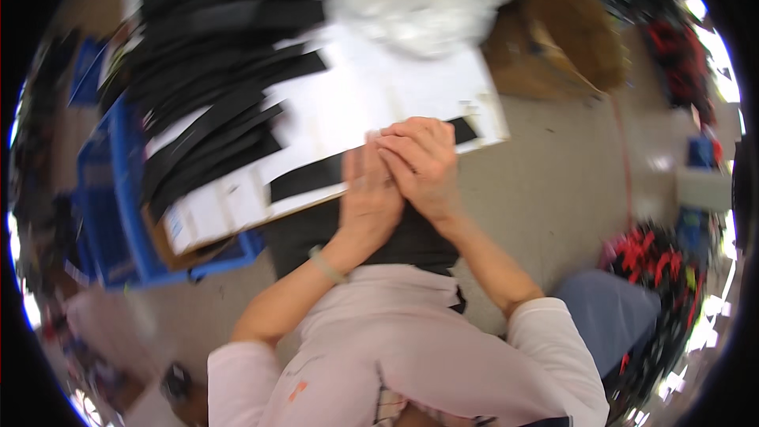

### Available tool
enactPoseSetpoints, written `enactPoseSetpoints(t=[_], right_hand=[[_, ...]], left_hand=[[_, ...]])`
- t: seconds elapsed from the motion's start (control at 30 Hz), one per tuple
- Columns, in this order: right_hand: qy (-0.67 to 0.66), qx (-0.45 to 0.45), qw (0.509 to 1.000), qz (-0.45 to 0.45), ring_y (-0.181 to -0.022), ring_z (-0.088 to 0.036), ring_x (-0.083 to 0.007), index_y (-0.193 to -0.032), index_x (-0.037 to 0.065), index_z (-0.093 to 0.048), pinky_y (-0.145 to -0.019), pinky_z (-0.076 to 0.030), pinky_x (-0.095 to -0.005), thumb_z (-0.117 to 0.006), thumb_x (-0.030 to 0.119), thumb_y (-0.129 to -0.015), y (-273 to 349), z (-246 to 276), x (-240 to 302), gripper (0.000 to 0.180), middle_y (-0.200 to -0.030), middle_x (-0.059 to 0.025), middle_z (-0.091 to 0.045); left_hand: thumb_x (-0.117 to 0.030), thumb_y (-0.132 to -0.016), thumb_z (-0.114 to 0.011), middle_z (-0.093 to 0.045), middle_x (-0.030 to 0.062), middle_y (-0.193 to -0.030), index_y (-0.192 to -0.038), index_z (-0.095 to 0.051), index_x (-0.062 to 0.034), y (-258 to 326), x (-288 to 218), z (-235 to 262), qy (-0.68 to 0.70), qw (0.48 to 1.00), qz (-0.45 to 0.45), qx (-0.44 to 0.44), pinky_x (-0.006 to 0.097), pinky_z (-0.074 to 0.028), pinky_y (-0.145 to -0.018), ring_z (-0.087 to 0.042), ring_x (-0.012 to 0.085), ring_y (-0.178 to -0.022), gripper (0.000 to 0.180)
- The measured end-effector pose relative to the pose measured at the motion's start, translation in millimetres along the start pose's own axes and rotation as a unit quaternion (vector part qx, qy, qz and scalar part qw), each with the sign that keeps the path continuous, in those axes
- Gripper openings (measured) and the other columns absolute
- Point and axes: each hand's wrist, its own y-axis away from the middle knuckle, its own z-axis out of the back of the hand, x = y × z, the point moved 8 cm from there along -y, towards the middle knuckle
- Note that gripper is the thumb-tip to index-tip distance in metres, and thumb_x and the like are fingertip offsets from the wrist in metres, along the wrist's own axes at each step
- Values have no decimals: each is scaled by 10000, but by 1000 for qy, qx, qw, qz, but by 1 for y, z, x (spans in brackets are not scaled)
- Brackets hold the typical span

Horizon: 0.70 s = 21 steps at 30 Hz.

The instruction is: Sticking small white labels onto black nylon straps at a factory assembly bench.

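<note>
- The left hand (368, 199) and the right hand (424, 170) were close together, with their fingers touching. The left fingers lay long and almost flat, and the right fingers were bent. I could not tell if they pinched anything, because the fingers were blurry.
- The black strip (304, 179) was long, thin and dark all over. It looked flat.
- The strip was under the fingers, near the front edge of the table (356, 79). One part stuck out to the left of the hands, and a shorter end (465, 129) poked out on the right.
- The table had a white top with bits of tape on it. A big messy pile of black strips (225, 47) was on its left side. A heap of see-through plastic (427, 8) sat at the far side.
- A blue crate (118, 198) was at the left of the table, low down. An open brown box (565, 39) was at the right.
- The floor (553, 166) was gray, with a thin red line. A red and black pile (656, 261) was far to the right.
</note>
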Motion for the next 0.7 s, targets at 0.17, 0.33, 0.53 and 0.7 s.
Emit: enactPoseSetpoints(t=[0.17,0.33,0.53,0.7], right_hand=[[-82,252,962,61,-888,-575,-226,-901,78,-681,-752,-484,-351,-764,90,-691,-23,-87,56,226,-932,-20,-618],[-117,306,941,83,-831,-563,-233,-822,68,-654,-712,-492,-364,-767,108,-681,-23,-132,64,185,-867,-19,-600],[-151,330,932,-20,-751,-576,-212,-741,92,-709,-671,-472,-355,-757,175,-699,-25,-150,52,105,-717,-5,-628],[-156,301,941,-18,-722,-589,-233,-693,79,-710,-641,-478,-376,-769,164,-665,-27,-147,57,107,-685,-26,-631]], left_hand=[[-192,-900,-511,-457,212,-1399,-1381,-452,-30,-7,11,-3,123,983,129,-41,488,-336,-1098,-415,350,-1340,512],[-218,-915,-484,-429,238,-1433,-1379,-456,-46,-4,-3,14,27,995,-5,-92,531,-343,-1074,-416,405,-1334,495],[-227,-910,-456,-403,269,-1441,-1394,-423,2,-2,1,17,26,996,-23,-79,545,-327,-1087,-398,415,-1347,536],[-228,-915,-440,-391,278,-1448,-1408,-400,15,-1,2,17,26,996,-27,-81,552,-310,-1097,-388,419,-1354,551]])
